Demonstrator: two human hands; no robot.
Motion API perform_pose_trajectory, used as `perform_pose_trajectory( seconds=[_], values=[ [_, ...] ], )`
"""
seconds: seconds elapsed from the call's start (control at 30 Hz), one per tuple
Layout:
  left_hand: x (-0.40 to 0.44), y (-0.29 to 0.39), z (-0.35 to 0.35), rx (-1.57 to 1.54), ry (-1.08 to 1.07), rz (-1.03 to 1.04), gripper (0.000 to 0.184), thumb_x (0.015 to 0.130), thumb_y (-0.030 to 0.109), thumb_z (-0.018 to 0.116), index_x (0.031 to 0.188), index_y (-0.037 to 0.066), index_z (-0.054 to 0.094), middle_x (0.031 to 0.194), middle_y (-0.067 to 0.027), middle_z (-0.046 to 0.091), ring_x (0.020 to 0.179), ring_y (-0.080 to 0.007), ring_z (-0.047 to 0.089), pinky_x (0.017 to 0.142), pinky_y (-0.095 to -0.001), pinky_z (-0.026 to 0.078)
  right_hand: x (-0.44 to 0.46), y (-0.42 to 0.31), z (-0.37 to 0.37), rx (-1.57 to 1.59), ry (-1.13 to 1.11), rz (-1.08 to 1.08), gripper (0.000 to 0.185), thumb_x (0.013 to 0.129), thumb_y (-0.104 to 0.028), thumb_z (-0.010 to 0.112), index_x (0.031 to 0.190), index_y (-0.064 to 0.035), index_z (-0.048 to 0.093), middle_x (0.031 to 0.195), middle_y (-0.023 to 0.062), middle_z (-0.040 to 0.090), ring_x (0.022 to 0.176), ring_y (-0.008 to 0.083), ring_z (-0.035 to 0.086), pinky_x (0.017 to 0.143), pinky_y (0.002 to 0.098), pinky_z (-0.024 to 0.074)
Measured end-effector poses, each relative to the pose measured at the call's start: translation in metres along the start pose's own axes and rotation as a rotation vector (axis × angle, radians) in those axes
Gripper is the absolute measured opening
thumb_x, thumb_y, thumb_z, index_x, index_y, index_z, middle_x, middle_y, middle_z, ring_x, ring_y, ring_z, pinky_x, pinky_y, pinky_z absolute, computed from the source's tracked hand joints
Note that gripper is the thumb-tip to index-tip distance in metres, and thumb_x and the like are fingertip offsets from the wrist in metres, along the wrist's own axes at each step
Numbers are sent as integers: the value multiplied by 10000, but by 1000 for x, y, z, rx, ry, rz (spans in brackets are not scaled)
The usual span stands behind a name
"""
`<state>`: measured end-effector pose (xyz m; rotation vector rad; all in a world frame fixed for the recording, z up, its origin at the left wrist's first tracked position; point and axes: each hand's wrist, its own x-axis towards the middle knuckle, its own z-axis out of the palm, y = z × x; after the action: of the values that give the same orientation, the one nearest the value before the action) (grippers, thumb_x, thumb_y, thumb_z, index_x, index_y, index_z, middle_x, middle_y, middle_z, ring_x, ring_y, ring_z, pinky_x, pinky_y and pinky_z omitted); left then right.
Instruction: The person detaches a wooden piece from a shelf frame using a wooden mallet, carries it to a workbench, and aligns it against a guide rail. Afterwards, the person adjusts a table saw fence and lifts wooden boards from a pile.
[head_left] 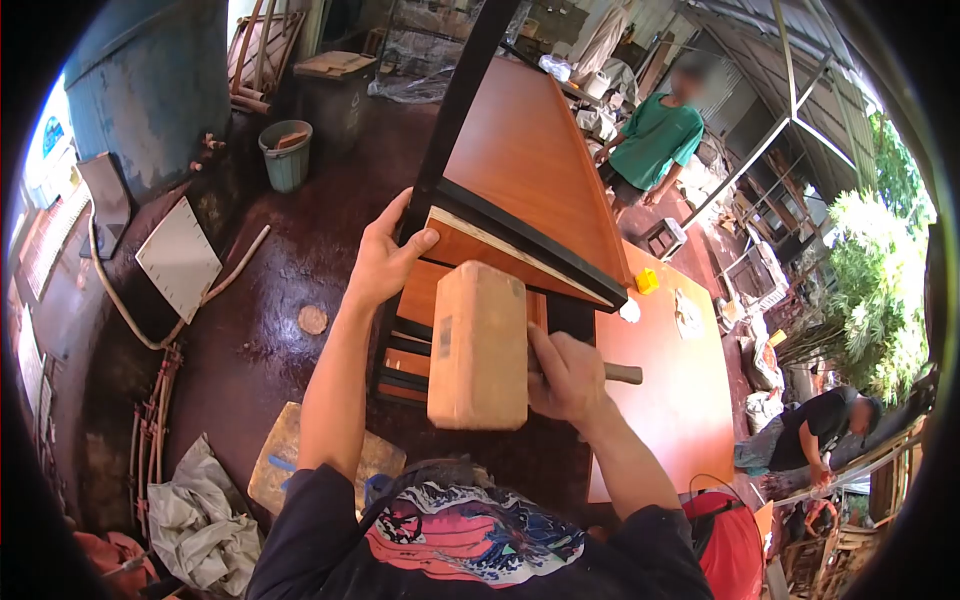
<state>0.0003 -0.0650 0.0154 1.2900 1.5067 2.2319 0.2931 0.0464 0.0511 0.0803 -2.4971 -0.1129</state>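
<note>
Two bare hands work at a reddish-brown wooden furniture piece (pixel 510 140) with a black frame (pixel 457 110), standing directly in front of the wearer in a cluttered workshop. The left hand (pixel 390 255) clasps the frame's near corner, thumb along the panel edge and fingers curled toward the far side. The right hand (pixel 568 375) is closed around the handle of a wooden mallet (pixel 478 345), its blocky head raised in front of the piece; whether the head touches the wood cannot be told from this angle. The step in hand appears to be mallet work at the near end, one hand steadying, the other poised. Any blow from here would call for a firm left brace, a squarely turned head and fingers well clear of its face. A reddish-topped table (pixel 665 400) stands at right; a person in a green shirt (pixel 655 140) stands beyond the piece, far right.
</note>
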Motion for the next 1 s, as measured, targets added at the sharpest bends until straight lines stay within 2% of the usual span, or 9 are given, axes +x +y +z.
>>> perform_pose_trajectory(
  seconds=[0.13, 0.33, 0.43, 0.53, 0.57, 0.6, 0.67, 0.73, 1.0],
  values=[
    [-7, -3, 1, -14, 2, -1, 618, 926, 178, 792, 1435, -49, 525, 1286, -98, 681, 1228, -173, 578, 1099, -332, 418, 8, 21, 12, -5, -17, 175, 653, 762, -204, 807, 1347, -17, 582, 755, 87, 572, 624, 288, 623, 485, 398, 500],
    [0, 7, 1, 46, 5, -1, 624, 913, 161, 804, 1433, -55, 535, 1259, -87, 695, 1201, -149, 583, 1085, -318, 428, -4, 10, 3, 71, -30, 205, 664, 777, -230, 808, 1365, -25, 577, 748, 92, 577, 601, 301, 619, 504, 432, 516],
    [-1, -4, -2, 8, 2, 0, 647, 907, 161, 810, 1445, -59, 525, 1270, -85, 692, 1208, -144, 582, 1086, -314, 429, -2, 6, -8, 60, -26, -35, 647, 779, -230, 797, 1354, -31, 578, 741, 93, 572, 596, 287, 617, 494, 431, 504],
    [5, -9, -4, -10, -17, 32, 657, 905, 167, 813, 1449, -60, 522, 1281, -86, 689, 1214, -143, 581, 1085, -311, 432, 6, 16, -10, -31, -69, -115, 631, 710, -74, 740, 1318, -2, 590, 703, 87, 529, 594, 293, 571, 498, 414, 450],
    [2, -9, -5, -9, -29, 33, 658, 905, 169, 813, 1449, -60, 522, 1284, -86, 688, 1215, -143, 580, 1085, -310, 433, 6, 33, 10, -161, -182, 132, 616, 734, -132, 785, 1310, -18, 601, 700, 68, 527, 581, 276, 570, 484, 409, 452],
    [-5, -8, -6, 16, -41, 13, 663, 906, 169, 813, 1452, -63, 518, 1288, -88, 687, 1218, -145, 580, 1085, -311, 433, 15, 41, 3, -94, -26, 58, 622, 748, -184, 817, 1308, -15, 606, 709, 69, 542, 594, 271, 592, 488, 410, 472],
    [3, -3, -6, 61, -26, 22, 672, 907, 170, 814, 1457, -68, 509, 1296, -93, 684, 1224, -150, 580, 1087, -312, 433, 9, 23, 5, -97, -27, 129, 558, 823, -344, 794, 1259, -28, 649, 736, 91, 586, 549, 280, 618, 449, 434, 508],
    [-2, 1, -4, 62, -41, 3, 685, 908, 173, 813, 1463, -74, 498, 1311, -100, 675, 1228, -155, 580, 1089, -316, 434, 5, 8, -1, -52, -81, 218, 592, 828, -349, 793, 1299, -29, 631, 740, 89, 587, 580, 290, 630, 466, 435, 510],
    [-4, 6, 0, 93, -4, -23, 690, 936, 152, 782, 1495, -79, 450, 1340, -111, 660, 1238, -154, 576, 1089, -307, 436, -60, -35, 15, 158, -103, 226, 609, 818, -302, 792, 1330, -32, 603, 816, 109, 638, 697, 292, 662, 542, 415, 517]
  ],
)
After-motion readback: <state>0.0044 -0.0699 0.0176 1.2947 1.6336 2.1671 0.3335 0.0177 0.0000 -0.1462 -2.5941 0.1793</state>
